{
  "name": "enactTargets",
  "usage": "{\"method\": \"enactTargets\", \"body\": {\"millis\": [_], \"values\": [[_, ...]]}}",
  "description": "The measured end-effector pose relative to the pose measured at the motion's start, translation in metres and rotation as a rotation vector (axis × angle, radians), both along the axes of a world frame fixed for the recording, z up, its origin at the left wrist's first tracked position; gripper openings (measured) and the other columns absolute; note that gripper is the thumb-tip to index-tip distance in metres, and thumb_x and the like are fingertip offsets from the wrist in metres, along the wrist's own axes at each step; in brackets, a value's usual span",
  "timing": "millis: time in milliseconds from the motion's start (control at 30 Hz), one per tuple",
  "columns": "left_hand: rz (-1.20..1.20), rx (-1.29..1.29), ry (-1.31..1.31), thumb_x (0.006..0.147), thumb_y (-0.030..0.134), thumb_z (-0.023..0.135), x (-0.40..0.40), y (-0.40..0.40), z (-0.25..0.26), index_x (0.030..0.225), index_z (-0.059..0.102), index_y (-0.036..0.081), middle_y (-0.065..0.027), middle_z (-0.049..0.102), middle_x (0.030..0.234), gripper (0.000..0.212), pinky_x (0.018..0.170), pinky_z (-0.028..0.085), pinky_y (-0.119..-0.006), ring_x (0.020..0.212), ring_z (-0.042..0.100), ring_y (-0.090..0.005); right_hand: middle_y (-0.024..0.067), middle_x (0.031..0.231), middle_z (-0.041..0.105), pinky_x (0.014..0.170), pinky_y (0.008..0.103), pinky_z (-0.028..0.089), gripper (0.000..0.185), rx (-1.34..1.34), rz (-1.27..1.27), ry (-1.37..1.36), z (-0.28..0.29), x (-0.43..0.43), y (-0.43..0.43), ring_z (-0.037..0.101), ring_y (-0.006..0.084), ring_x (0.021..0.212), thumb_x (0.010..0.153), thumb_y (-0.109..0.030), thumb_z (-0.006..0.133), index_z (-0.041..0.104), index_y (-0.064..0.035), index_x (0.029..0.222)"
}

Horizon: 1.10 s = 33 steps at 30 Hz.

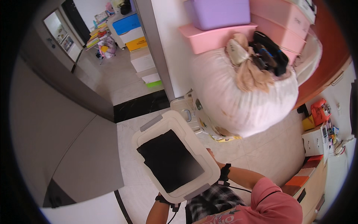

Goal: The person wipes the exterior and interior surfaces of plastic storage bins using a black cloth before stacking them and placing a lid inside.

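Observation:
A cream plastic storage box with grey side latches is held in front of my body, tilted, with a flat black surface showing inside its rim. My right hand is at the box's right side, mostly hidden behind it; a few fingers show, and a black strap is round the wrist. My left hand is hidden beneath the lower left edge of the box; only the strapped wrist and forearm show. How its fingers lie cannot be seen.
Ahead stands a large tied white fabric bundle, beside pink and purple plastic bins. A grey door is at the left, next to a doorway with a black threshold. Stacked boxes stand beyond it.

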State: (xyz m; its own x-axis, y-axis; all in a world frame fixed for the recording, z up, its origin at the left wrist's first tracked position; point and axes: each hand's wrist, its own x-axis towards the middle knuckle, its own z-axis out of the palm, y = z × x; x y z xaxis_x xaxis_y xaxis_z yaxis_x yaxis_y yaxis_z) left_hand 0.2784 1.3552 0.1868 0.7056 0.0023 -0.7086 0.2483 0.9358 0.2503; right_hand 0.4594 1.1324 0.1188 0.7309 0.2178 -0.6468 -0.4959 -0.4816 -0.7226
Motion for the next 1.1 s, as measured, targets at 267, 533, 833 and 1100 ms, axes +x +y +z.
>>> {"method": "enactTargets", "body": {"millis": [267,533,833,1100], "values": [[-0.149,0.059,0.048,0.095,0.036,0.04,0.149,0.099,-0.093,0.114,0.043,0.007,-0.0049,0.05,0.106,0.035,0.078,0.044,-0.031,0.092,0.051,-0.0184,0.0197,0.108,0.055,0.09,0.0415,0.041,0.053,-0.256,-0.159,-0.131,-0.06,0.047,0.057,0.051,0.033,0.105,0.08,-0.038,0.062,0.045,-0.0035,0.117],[-0.213,0.118,0.021,0.094,0.037,0.041,0.257,0.121,-0.208,0.104,0.047,0.009,-0.002,0.052,0.095,0.03,0.07,0.044,-0.028,0.082,0.051,-0.0148,0.0175,0.107,0.055,0.09,0.0408,0.041,0.05,-0.253,-0.331,-0.122,-0.167,0.122,0.066,0.052,0.0311,0.104,0.081,-0.039,0.06,0.046,-0.0045,0.114],[-0.236,0.254,-0.101,0.093,0.037,0.041,0.359,0.12,-0.261,0.093,0.051,0.011,0.0013,0.053,0.082,0.027,0.06,0.045,-0.024,0.071,0.052,-0.0107,0.015,0.106,0.056,0.089,0.0401,0.042,0.047,-0.065,-0.495,-0.069,-0.194,0.189,0.057,0.052,0.029,0.103,0.082,-0.04,0.058,0.048,-0.0056,0.112],[-0.275,0.512,-0.137,0.092,0.032,0.042,0.389,0.104,-0.269,0.077,0.049,0.013,0.0064,0.044,0.064,0.025,0.047,0.038,-0.019,0.054,0.044,-0.0038,0.0128,0.105,0.056,0.089,0.0394,0.042,0.044,0.0,-0.502,0.007,-0.173,0.165,0.048,0.053,0.0272,0.102,0.084,-0.041,0.056,0.049,-0.0066,0.11]]}}
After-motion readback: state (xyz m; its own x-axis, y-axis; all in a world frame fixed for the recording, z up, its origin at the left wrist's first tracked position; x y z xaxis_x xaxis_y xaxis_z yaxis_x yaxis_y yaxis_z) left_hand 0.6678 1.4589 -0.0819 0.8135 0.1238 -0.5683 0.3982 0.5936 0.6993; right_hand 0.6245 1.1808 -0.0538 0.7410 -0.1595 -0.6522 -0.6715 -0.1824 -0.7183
